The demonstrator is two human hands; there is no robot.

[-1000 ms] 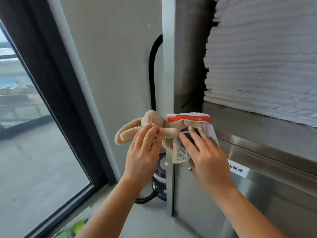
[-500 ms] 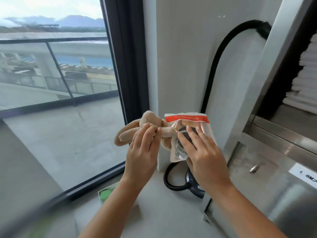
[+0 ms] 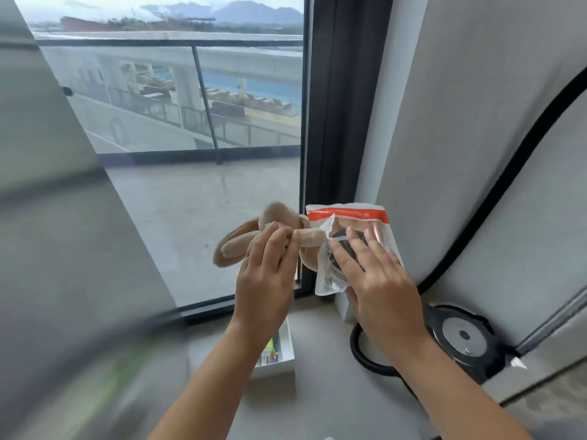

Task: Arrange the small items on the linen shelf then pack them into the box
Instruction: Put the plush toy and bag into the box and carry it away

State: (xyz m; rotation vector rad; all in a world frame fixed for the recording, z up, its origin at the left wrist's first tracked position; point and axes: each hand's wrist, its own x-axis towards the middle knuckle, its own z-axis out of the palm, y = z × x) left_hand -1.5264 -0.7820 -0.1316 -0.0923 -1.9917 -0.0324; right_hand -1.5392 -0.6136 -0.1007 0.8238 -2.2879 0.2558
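I hold two small items up in front of me. My left hand (image 3: 265, 274) grips a beige plush rabbit (image 3: 241, 241) with long floppy ears, pinched near its neck. My right hand (image 3: 374, 281) holds a clear plastic pouch (image 3: 349, 217) with an orange-red top strip and a dark round item inside; my fingers lie flat over its front. The two items touch side by side. A white box (image 3: 279, 357) with colourful contents sits on the floor below my left wrist, mostly hidden by my forearm.
A large window (image 3: 197, 122) with a dark frame (image 3: 330, 122) fills the left and centre. A black hose (image 3: 495, 198) runs down the grey wall to a round black device (image 3: 463, 338) on the floor at right. The left edge is motion-blurred.
The view has swung left, away from the steel linen shelf toward the window and floor. Both hands keep the same hold on the rabbit and the pouch. The white box has come into sight.
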